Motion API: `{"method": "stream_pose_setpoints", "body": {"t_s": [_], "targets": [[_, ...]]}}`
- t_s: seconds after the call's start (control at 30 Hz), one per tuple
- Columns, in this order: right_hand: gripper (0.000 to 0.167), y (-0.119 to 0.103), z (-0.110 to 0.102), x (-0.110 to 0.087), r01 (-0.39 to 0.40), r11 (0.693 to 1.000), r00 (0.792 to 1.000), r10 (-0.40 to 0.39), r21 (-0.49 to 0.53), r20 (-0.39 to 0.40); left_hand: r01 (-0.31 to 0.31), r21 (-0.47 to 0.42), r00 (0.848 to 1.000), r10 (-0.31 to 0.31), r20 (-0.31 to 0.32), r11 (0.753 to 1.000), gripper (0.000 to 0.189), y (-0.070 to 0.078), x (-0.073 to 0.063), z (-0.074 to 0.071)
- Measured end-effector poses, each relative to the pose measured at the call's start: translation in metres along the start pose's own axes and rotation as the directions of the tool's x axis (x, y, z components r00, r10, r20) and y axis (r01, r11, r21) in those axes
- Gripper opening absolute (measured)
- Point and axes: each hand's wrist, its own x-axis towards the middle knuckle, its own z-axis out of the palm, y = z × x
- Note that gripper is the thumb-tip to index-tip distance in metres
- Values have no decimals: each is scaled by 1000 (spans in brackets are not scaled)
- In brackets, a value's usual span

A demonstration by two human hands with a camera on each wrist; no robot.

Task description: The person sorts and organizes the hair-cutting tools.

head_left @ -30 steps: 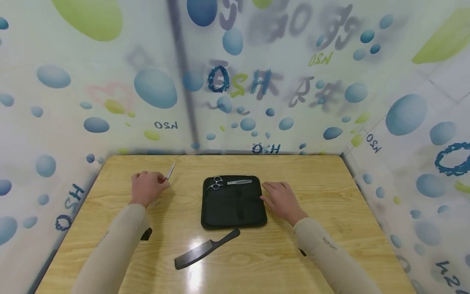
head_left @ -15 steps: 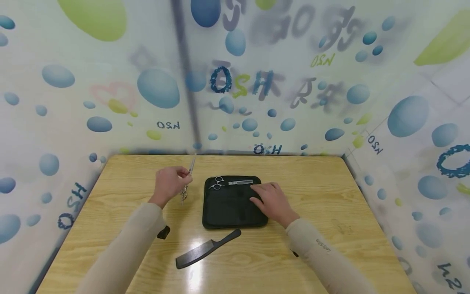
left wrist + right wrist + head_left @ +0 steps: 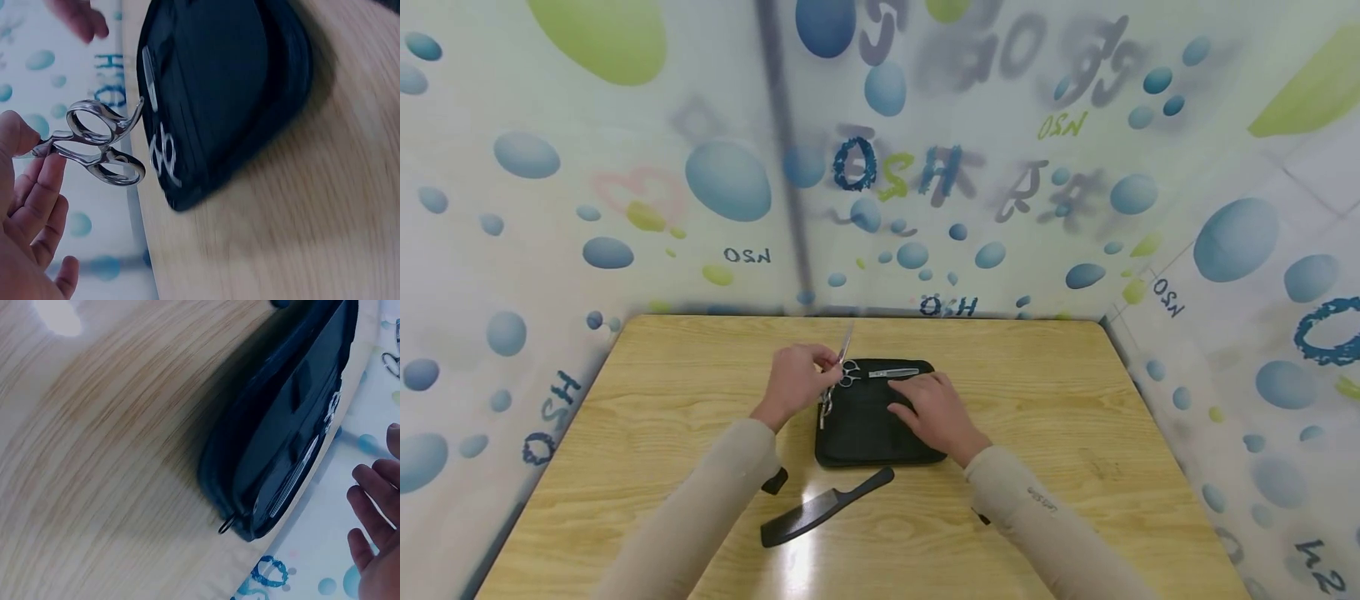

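My left hand (image 3: 799, 379) pinches a pair of silver hairdressing scissors (image 3: 78, 156) near the pivot, blades pointing away and finger rings hanging toward me. It holds them above the left edge of a black zip case (image 3: 872, 433). Inside the case, along its far side, lies a second pair of scissors with a toothed blade (image 3: 895, 373), like thinning scissors. Over the case's right part hovers my right hand (image 3: 936, 412), fingers loosely extended and holding nothing. In the right wrist view, a gap shows between the right hand's fingers (image 3: 372, 503) and the case.
A black wide-toothed-handle-free comb (image 3: 801, 518) lies slantwise on the wooden table (image 3: 1045, 400), just in front of the case. A patterned wall (image 3: 910, 275) stands behind the table's far edge. A zip pull (image 3: 227, 524) sticks out at the case's corner.
My left hand has carried the scissors rightward from the table's left side to the case. My right hand has moved left from beside the case to above it.
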Motion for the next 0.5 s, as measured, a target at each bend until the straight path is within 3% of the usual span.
{"method": "stream_pose_setpoints", "body": {"t_s": [0.23, 0.5], "targets": [[37, -6, 3, 5, -45, 985, 999, 48, 167, -13, 21, -95, 999, -17, 36, 995, 8, 23, 1, 16], [32, -9, 3, 7, -75, 921, 997, 77, 381, 11, 46, -208, 998, -36, 55, 977, 7, 40, 0, 32]]}}
